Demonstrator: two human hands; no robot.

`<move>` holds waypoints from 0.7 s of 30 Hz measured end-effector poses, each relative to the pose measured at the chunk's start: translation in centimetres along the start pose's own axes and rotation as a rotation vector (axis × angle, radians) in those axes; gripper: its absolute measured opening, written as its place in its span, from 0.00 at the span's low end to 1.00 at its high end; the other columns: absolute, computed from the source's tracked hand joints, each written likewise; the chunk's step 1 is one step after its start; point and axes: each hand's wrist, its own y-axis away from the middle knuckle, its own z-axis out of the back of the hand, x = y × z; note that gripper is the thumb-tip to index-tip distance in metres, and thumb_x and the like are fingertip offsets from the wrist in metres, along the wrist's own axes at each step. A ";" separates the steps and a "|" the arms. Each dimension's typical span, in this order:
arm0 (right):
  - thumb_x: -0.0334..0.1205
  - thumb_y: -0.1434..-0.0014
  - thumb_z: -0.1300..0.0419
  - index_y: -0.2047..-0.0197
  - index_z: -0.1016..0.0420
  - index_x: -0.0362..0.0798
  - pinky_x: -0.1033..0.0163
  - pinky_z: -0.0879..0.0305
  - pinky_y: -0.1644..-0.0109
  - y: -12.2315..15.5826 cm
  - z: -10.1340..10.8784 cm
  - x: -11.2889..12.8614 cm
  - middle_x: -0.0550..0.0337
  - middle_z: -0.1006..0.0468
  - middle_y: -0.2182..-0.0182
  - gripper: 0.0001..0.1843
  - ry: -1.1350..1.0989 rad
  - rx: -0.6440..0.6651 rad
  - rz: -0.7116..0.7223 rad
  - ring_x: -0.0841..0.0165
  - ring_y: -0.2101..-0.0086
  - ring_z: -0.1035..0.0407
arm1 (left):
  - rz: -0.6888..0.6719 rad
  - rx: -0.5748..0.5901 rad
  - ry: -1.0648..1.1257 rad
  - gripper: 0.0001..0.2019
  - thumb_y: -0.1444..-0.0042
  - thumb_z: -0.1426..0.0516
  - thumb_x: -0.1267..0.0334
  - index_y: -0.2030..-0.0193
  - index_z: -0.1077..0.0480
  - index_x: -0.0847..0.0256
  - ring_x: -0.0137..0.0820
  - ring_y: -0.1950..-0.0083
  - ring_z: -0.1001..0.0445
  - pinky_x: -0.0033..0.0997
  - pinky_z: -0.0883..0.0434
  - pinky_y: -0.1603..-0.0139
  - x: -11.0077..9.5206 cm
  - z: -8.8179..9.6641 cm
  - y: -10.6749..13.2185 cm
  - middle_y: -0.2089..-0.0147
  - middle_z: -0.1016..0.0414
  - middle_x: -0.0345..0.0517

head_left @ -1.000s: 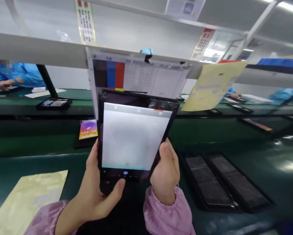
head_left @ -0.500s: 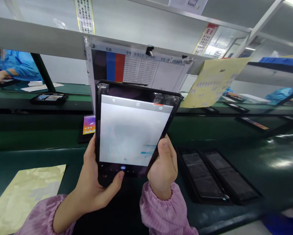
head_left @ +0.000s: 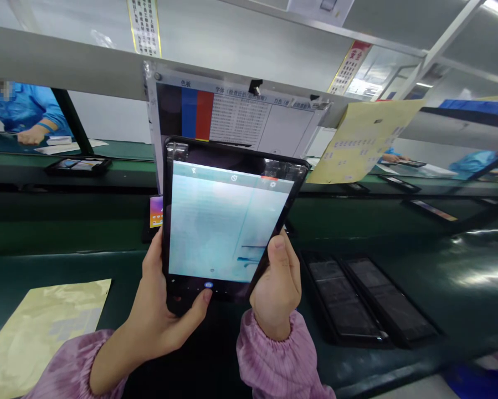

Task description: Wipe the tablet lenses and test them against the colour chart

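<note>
A black tablet point(head_left: 227, 221) is held up, tilted, in front of a printed chart point(head_left: 236, 116). Its lit screen looks like a camera view, pale and blue-tinted, with a few dark streaks at lower right. My left hand point(head_left: 161, 310) grips the lower left edge, its thumb resting at the bottom bezel close to a round blue button. Around the lower right edge my right hand point(head_left: 277, 277) is closed, with the thumb on the front. The fingers of both hands are mostly hidden behind the tablet.
Two dark tablets in black trays point(head_left: 344, 299) lie on the green bench at right. A yellow sheet point(head_left: 53, 327) lies at left. Behind the held tablet, a lit device point(head_left: 155, 211) is partly hidden. Another yellow sheet point(head_left: 365, 141) hangs at right. A co-worker in blue point(head_left: 24, 111) sits opposite.
The tablet's screen picture has gone from whitish and blurred to bluer with clearer lines. My hands stay almost still. The co-worker's hand at left has shifted.
</note>
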 end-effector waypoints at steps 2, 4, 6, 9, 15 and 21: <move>0.50 0.24 0.44 0.41 0.19 0.56 0.50 0.23 0.39 0.0 -0.1 0.0 0.57 0.19 0.47 0.17 -0.027 0.011 0.022 0.56 0.42 0.26 | 0.009 0.003 0.002 0.55 0.45 0.32 0.66 0.19 0.62 0.56 0.50 0.29 0.34 0.49 0.29 0.31 0.0 0.0 0.0 0.28 0.41 0.61; 0.47 0.24 0.44 0.41 0.19 0.58 0.52 0.23 0.39 -0.1 -0.2 0.1 0.60 0.19 0.46 0.15 -0.044 0.008 0.029 0.58 0.43 0.25 | 0.018 0.004 0.010 0.55 0.45 0.32 0.66 0.19 0.61 0.56 0.50 0.31 0.32 0.51 0.28 0.33 0.1 0.0 0.0 0.30 0.39 0.62; 0.47 0.23 0.44 0.40 0.19 0.59 0.54 0.23 0.39 -0.1 -0.3 0.2 0.61 0.19 0.45 0.15 -0.060 0.014 0.024 0.59 0.43 0.25 | 0.021 0.001 0.015 0.55 0.46 0.31 0.65 0.19 0.61 0.56 0.51 0.32 0.31 0.53 0.27 0.34 0.2 0.0 0.1 0.30 0.39 0.62; 0.47 0.23 0.45 0.40 0.20 0.59 0.55 0.22 0.40 -0.2 -0.4 0.2 0.60 0.20 0.44 0.16 -0.079 0.032 0.018 0.59 0.41 0.26 | 0.021 -0.002 0.018 0.56 0.46 0.31 0.66 0.19 0.61 0.55 0.51 0.31 0.32 0.53 0.28 0.33 0.3 -0.1 0.1 0.29 0.40 0.62; 0.47 0.23 0.45 0.40 0.19 0.57 0.54 0.23 0.40 -0.2 -0.4 0.3 0.59 0.19 0.46 0.16 -0.091 0.057 0.019 0.58 0.42 0.26 | -0.006 0.015 0.049 0.55 0.45 0.32 0.68 0.19 0.62 0.59 0.48 0.30 0.32 0.46 0.29 0.31 0.1 0.0 -0.2 0.28 0.41 0.62; 0.46 0.23 0.46 0.39 0.20 0.58 0.54 0.22 0.41 -0.2 -0.4 0.3 0.59 0.20 0.44 0.17 -0.097 0.071 0.017 0.58 0.43 0.25 | -0.003 0.002 0.024 0.55 0.45 0.32 0.67 0.19 0.62 0.58 0.50 0.29 0.34 0.47 0.28 0.33 0.1 0.0 -0.1 0.27 0.43 0.61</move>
